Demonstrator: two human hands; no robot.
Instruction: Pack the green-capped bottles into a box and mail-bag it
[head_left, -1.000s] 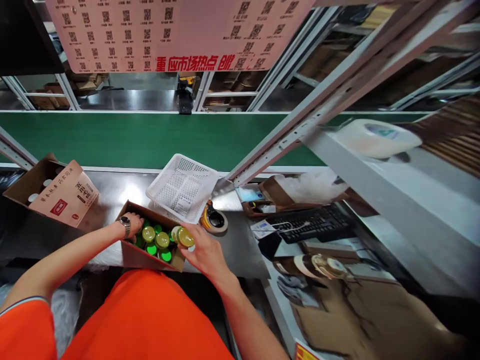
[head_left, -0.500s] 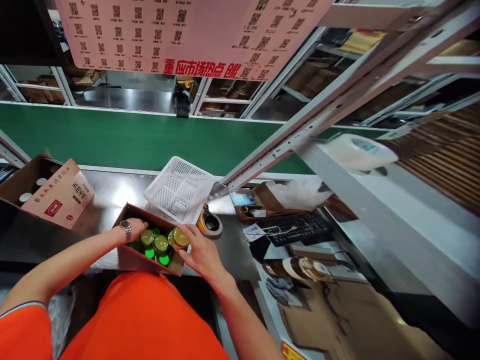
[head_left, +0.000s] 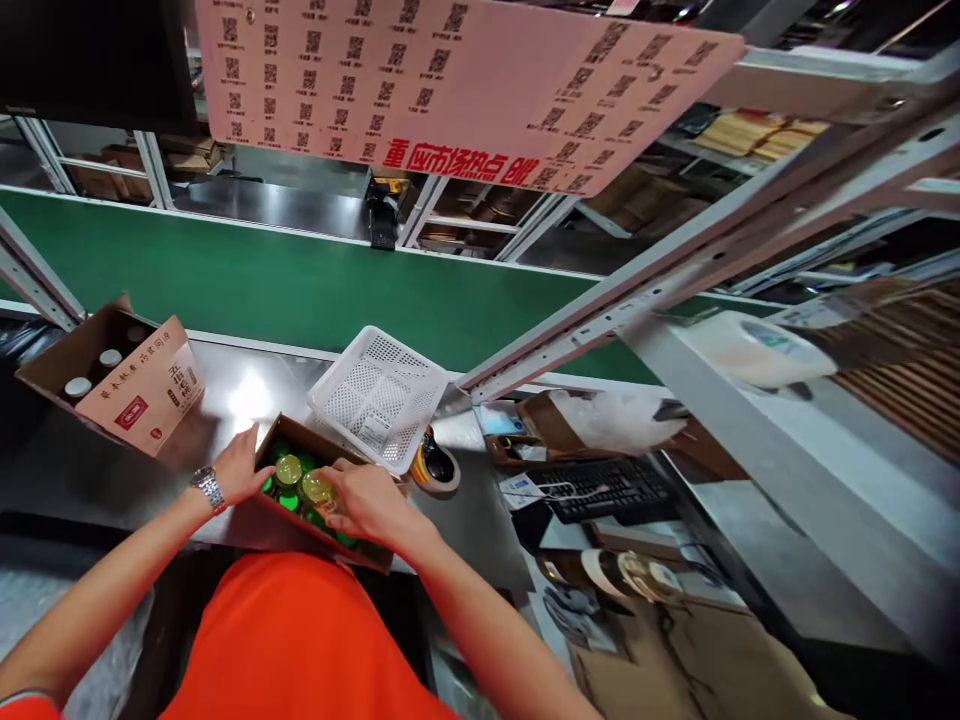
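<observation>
- The right hand (head_left: 365, 503) is curling its fingers around a gold-lidded jar (head_left: 318, 490) inside the cardboard box (head_left: 300, 520).
- The left hand (head_left: 238, 467) is resting flat, fingers extended, against the box's left wall, near the steel table's front edge.

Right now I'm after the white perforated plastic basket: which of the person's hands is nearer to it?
Right. The right hand sits just below the white perforated plastic basket, over the bottles; the left hand rests farther left, on the carton's edge.

Jars (head_left: 289, 470) in a carton (head_left: 281, 505) on the table (head_left: 240, 390); basket (head_left: 379, 395) just behind, keyboard (head_left: 600, 488) right, conveyor (head_left: 300, 290) far.
</observation>
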